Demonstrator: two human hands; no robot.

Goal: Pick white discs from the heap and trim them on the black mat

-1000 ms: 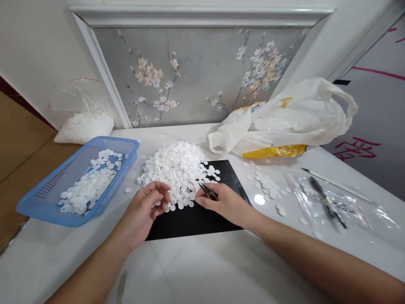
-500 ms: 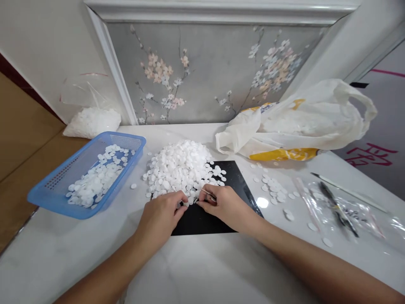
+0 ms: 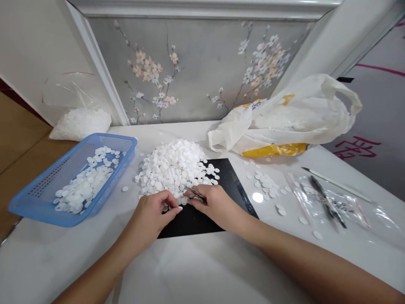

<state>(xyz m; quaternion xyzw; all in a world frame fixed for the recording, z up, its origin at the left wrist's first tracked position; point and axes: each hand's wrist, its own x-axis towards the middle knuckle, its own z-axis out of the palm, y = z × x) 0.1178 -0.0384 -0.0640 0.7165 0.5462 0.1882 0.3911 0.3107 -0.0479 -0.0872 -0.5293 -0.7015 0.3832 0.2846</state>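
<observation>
Small, flat, round white discs (image 3: pixel 177 162) lie heaped partly over a black sheet (image 3: pixel 196 223) on the table (image 3: pixel 177 270). The right hand (image 3: pixel 218 207) has its fingers closed around a slim dark tool (image 3: pixel 198 194); the left hand (image 3: pixel 152 213) holds its fingertips nearly together, whether on a disc cannot be told. A blue basket (image 3: pixel 31 213) stands left.

Soft light; white glare spot (image 3: pixel 257 197) on the tabletop (image 3: pixel 196 270); faint shadows; edge distortion

No text legible: red handwriting (image 3: pixel 357 147) on grey panel (image 3: pixel 387 105), black marks (image 3: pixel 344 206) on clear bag (image 3: pixel 360 212), yellow print (image 3: pixel 275 150) on white bag (image 3: pixel 284 122); all right of right hand (image 3: pixel 218 204)'s grip
</observation>
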